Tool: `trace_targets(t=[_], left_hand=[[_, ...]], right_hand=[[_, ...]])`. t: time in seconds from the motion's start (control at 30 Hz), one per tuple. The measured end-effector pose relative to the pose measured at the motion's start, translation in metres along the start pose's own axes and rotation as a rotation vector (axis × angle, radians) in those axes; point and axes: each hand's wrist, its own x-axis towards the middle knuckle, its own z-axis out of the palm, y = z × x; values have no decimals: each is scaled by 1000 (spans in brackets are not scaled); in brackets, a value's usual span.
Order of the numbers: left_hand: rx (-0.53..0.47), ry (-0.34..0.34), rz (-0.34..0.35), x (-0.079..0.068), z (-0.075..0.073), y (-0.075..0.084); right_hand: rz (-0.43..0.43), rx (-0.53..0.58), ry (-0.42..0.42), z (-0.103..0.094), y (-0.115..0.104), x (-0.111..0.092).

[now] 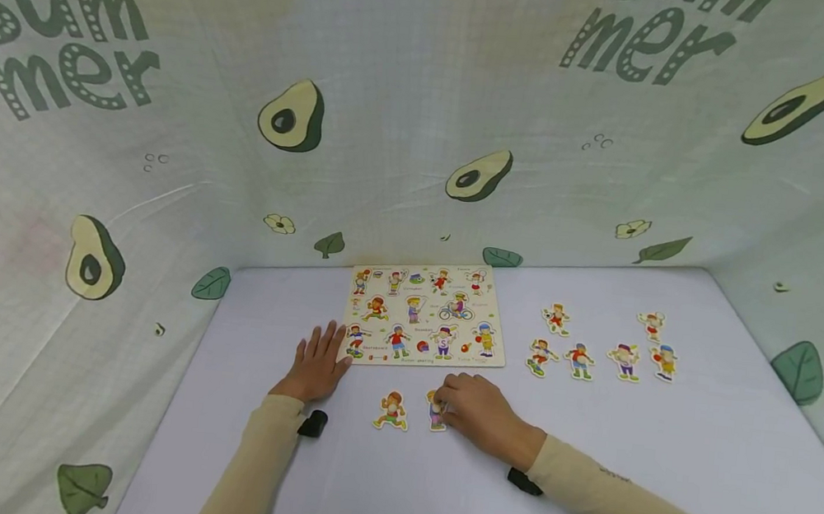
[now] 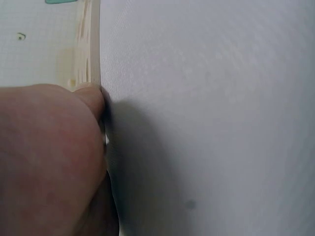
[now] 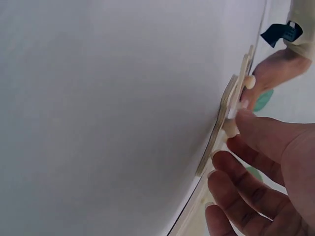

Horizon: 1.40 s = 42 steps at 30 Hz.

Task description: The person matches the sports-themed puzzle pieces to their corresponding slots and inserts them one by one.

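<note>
A wooden knob-puzzle board (image 1: pixel 489 306) printed with sporting children lies toward the back of the table. My left hand (image 1: pixel 316 364) rests spread at its left front corner; the left wrist view has the thumb (image 2: pixel 91 98) against the board's pale edge (image 2: pixel 90 44). In front of the board, my right hand (image 1: pixel 482 413) pinches a puzzle piece (image 1: pixel 435 416) of a child in blue and purple. Its small round knob (image 3: pixel 230 128) is between thumb and index finger, the other fingers loosely bent. Left of it lies a running-child piece (image 1: pixel 391 411), knob up.
Several more pieces lie on the white table (image 1: pixel 586 456) right of the board, among them a skater (image 1: pixel 579 362) and a footballer (image 1: pixel 557 319). A printed cloth (image 1: pixel 389 106) with avocados and leaves rises behind the table and at both sides.
</note>
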Motion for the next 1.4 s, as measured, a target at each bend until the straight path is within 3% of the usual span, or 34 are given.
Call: trace_targets(t=[0.47,0.87,1.4], left_hand=[[-5,-16,-23,0,-2,3],[-9,-7,-14,1,0,-1],[-11,-1,-5,-2,-1,1]], right_hand=[[36,-87,14,7,-11,5],[7,-191,17,8,-15,9],[59,-198,103,-10,9,36]])
